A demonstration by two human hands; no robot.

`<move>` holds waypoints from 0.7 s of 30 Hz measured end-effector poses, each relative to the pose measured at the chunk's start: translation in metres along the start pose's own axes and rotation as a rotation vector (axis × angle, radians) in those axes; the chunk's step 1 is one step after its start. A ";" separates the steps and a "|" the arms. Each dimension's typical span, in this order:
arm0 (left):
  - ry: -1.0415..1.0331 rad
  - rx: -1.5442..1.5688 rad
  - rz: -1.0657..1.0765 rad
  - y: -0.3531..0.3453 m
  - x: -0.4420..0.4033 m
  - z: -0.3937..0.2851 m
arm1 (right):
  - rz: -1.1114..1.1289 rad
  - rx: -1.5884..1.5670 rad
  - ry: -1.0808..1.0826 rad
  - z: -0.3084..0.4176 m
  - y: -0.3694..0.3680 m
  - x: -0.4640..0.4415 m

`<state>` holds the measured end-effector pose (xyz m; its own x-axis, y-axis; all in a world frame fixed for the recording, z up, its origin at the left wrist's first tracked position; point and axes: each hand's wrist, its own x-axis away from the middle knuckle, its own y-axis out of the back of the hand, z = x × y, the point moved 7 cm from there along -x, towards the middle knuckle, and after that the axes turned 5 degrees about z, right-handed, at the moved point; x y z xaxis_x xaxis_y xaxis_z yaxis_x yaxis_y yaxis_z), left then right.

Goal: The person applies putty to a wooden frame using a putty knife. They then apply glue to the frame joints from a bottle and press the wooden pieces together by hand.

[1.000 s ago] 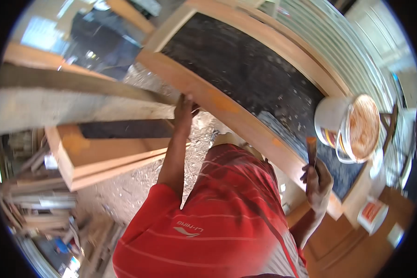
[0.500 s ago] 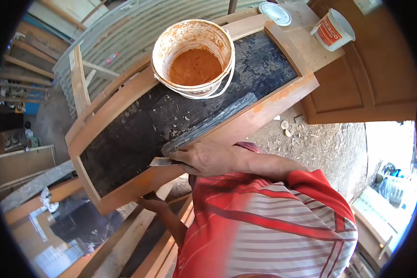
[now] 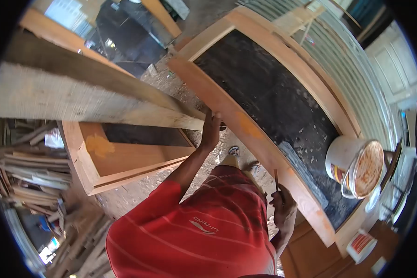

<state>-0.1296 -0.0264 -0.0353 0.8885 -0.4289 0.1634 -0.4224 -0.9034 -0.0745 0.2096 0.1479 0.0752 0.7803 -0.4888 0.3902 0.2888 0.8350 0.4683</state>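
My right hand [image 3: 283,204] is closed around a putty knife [image 3: 276,180], its thin blade seen edge-on by the near rail of a wooden frame [image 3: 259,139]. The frame surrounds a dark panel [image 3: 264,83], and orange-brown filler [image 3: 246,125] is smeared on its near rail. My left hand [image 3: 211,129] is near that rail and the end of a long timber, fingers apart; whether it touches either is unclear. On the panel stands a white bucket [image 3: 340,157], its inside coated with orange-brown filler. A grey ribbed strip [image 3: 303,173] lies on the panel beside the near rail.
A long timber [image 3: 97,99] reaches in from the left, over a second wooden frame [image 3: 134,160]. Stacked wood [image 3: 28,176] fills the far left. A smaller white tub [image 3: 361,245] sits at lower right, near a brown panelled door [image 3: 306,252]. Corrugated sheet [image 3: 356,78] stands behind.
My view has swung toward the left, so the frame and bucket now appear further right. My right hand, still with the putty knife, has drawn away from the panel surface.
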 end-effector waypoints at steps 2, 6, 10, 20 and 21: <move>0.009 -0.010 0.036 0.001 -0.002 0.001 | 0.032 -0.023 0.013 0.020 -0.005 -0.006; 0.011 0.034 0.053 0.000 -0.007 0.016 | 0.062 -0.001 0.015 0.040 -0.008 -0.028; -0.028 0.162 0.022 0.001 -0.010 0.019 | 0.097 0.051 0.022 0.051 -0.012 -0.043; -0.061 0.195 0.021 0.029 -0.021 0.098 | 0.008 0.067 0.071 0.062 0.014 -0.029; -0.058 0.198 -0.037 0.036 -0.024 0.099 | -0.031 0.067 0.100 0.064 0.023 -0.027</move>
<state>-0.1483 -0.0488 -0.1395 0.9139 -0.3898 0.1132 -0.3510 -0.8990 -0.2621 0.1602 0.1644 0.1260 0.8239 -0.4837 0.2955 0.2783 0.7994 0.5324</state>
